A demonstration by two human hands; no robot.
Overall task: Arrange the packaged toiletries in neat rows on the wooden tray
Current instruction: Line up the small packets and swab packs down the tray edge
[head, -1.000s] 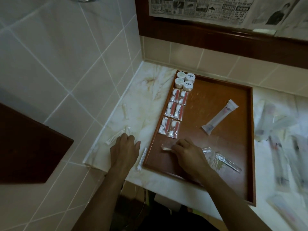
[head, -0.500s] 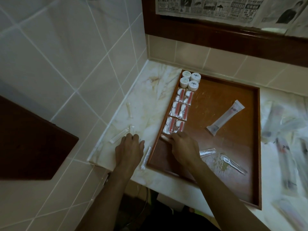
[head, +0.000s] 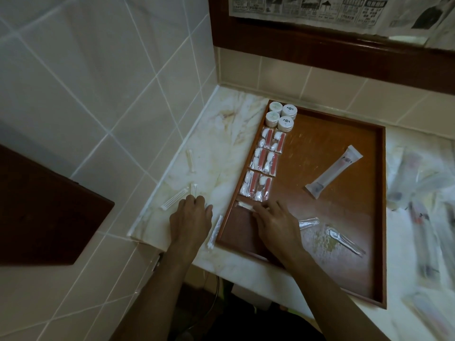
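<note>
Toiletries are partly set out: the tray (head: 369, 279) lies on the worktop (head: 221, 148), and only its 9 o'clock edge carries a finished column. At the tray's 11 o'clock corner four round tubs (head: 282, 116) sit in a tight square. Below them six red-and-white packets (head: 262, 166) run in pairs toward 7 o'clock, edges touching, fairly straight.

The right hand (head: 275, 222) rests on the tray just under the last pair, fingers curled down on a slim white packet (head: 243, 205) that lies crosswise; its grip is closed on that packet, pressing or sliding it, and I judge this to be the start of the next row. The left hand (head: 190, 215) lies palm down on the worktop at the tray's 9 o'clock side, over loose thin sticks (head: 173, 199); whether its grip holds one I cannot tell, since the fingertips hide what is under them. Another stick (head: 215, 232) lies just beside the tray's outer edge.

Still loose on the tray are a long sachet (head: 333, 172) lying aslant near 2 o'clock, a clear wrapper (head: 309, 222) beside the right hand, and a wrapped piece (head: 344, 242) toward 4 o'clock. Many blurred packets (head: 423, 217) wait on the worktop at 3 o'clock. By my estimate under half is done; most of the tray floor is bare.
</note>
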